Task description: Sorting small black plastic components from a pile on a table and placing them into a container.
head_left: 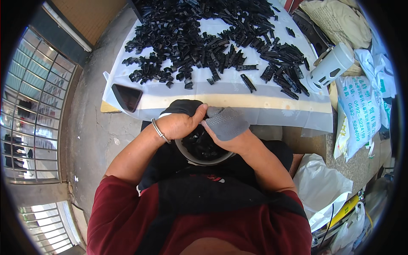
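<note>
My left hand (185, 124), bare and with a metal bangle at the wrist, meets my right hand (227, 127) above my lap. A grey dotted glove or cloth covers part of the right hand. The fingers of both are closed and pressed together at the thumbs; whatever sits between them is hidden. Right below them is a round bowl (207, 162) on my lap, its inside full of black plastic pieces (199, 142). Dark cloth (182, 105) lies just beyond my left hand.
Heaps of small black clips (178, 46) and longer black strips (284, 72) cover much of the white-covered table (297, 112). A phone (126, 97) lies at its left corner, a white tumbler (330, 67) at its right. Plastic bags (359, 114) crowd the right side.
</note>
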The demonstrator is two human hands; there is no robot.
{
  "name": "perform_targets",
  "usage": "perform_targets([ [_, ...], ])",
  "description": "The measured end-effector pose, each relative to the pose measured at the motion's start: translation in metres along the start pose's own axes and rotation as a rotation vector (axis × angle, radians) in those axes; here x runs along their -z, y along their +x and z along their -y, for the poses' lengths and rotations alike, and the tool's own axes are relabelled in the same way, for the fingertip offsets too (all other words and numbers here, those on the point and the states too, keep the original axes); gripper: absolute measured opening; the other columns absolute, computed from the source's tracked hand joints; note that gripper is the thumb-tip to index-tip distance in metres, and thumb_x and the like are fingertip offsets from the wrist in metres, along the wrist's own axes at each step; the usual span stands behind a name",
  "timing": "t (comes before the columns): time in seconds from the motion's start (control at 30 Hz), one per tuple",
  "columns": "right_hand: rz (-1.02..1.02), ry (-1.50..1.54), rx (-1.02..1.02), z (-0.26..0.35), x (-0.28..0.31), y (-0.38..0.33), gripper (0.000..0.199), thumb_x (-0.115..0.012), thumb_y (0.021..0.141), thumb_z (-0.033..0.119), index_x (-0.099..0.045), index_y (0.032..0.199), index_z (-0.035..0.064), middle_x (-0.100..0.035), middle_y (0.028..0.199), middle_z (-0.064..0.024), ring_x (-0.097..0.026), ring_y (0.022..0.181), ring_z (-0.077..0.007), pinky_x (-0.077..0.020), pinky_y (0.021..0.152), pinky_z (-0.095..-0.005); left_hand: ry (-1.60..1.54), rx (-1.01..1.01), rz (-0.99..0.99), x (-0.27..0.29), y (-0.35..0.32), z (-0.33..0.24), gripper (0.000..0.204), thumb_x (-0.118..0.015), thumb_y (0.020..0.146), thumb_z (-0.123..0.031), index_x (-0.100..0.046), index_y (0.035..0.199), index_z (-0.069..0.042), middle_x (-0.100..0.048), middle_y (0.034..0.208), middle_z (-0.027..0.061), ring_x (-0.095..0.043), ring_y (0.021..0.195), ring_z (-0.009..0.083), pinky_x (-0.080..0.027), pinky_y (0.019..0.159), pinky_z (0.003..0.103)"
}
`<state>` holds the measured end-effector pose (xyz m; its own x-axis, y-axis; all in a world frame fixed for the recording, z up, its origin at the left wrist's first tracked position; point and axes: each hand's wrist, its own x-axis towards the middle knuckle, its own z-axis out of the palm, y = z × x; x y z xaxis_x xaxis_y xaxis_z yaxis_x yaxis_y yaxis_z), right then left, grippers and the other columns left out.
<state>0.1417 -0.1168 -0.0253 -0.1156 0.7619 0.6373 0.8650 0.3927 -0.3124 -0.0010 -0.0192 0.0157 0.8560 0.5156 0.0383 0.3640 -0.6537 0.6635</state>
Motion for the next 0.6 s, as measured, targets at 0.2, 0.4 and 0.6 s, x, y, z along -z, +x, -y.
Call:
perform_targets([
  [0.2, 0.111, -0.414, -0.351, -0.042, 0.030, 0.016, 0.027, -0.057, 0.081, 0.031, -0.062, 0.081, 0.0039, -0.060, 0.084, -0.0126, -0.058, 0.073, -0.0302, -0.0460, 0.066, -0.0405, 0.360, 0.081, -0.119, -0.010, 0.022, 0.019, 0.034, -0.045, 0.089, -0.033, -0.057, 0.098, -0.002, -0.061, 0.086, 0.0178, -0.058, 0.079, 0.0343, -0.046, 0.070, 0.039],
  [0.4, 0.155, -0.685, -0.449, -0.080, 0.019, 0.021, 0.024, -0.057, 0.079, 0.028, -0.062, 0.076, 0.0044, -0.059, 0.077, -0.0133, -0.058, 0.071, -0.0304, -0.0465, 0.064, -0.0398, 0.523, 0.165, -0.317, -0.032, 0.081, 0.035, 0.029, -0.052, 0.081, -0.021, -0.057, 0.105, -0.007, -0.061, 0.094, 0.0144, -0.060, 0.085, 0.0278, -0.048, 0.073, 0.036],
  [0.6, 0.097, -0.540, -0.354, -0.076, 0.022, 0.010, 0.020, -0.058, 0.080, 0.023, -0.061, 0.082, 0.0029, -0.060, 0.080, -0.0138, -0.058, 0.074, -0.0320, -0.0466, 0.066, -0.0400, 0.570, 0.113, -0.288, -0.036, 0.076, 0.035, 0.025, -0.052, 0.080, -0.017, -0.056, 0.101, -0.007, -0.060, 0.095, 0.0136, -0.058, 0.085, 0.0287, -0.047, 0.072, 0.038],
])
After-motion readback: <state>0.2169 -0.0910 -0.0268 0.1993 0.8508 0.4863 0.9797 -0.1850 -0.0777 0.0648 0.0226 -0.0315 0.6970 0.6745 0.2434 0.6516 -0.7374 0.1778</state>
